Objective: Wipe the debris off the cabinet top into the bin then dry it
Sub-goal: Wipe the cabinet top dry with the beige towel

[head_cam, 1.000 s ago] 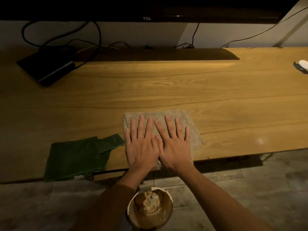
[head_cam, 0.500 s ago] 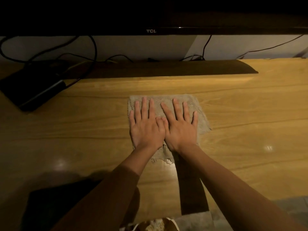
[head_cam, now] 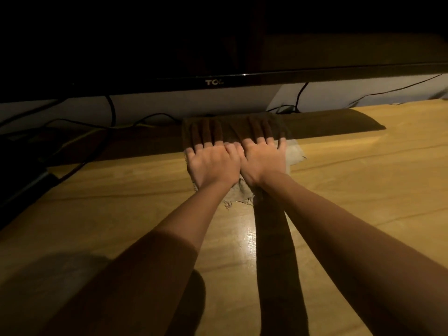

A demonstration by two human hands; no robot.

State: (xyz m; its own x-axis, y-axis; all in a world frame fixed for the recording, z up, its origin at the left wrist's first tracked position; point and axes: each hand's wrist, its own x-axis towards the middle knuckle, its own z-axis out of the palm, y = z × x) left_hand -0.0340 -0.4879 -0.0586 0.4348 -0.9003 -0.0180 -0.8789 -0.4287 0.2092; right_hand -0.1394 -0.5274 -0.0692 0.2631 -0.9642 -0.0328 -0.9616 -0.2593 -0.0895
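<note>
A beige, frayed cloth [head_cam: 294,154] lies flat on the wooden cabinet top [head_cam: 363,185], far back under the television's shadow. My left hand [head_cam: 211,164] and my right hand [head_cam: 262,161] rest side by side on it. Both palms are down and the fingers are stretched out and slightly apart, pressing rather than gripping. The fingertips and the cloth's far half are in shadow. The bin is out of view.
A black television [head_cam: 214,82] hangs just above the back of the cabinet top, and its dark base [head_cam: 339,121] is right of the cloth. Black cables [head_cam: 112,110] run along the wall at the back left. A dark box [head_cam: 23,190] sits at the left edge.
Both hands have slid the cloth away from the front edge to the back of the cabinet top, under the television. The green cloth and the bin have dropped out of view.
</note>
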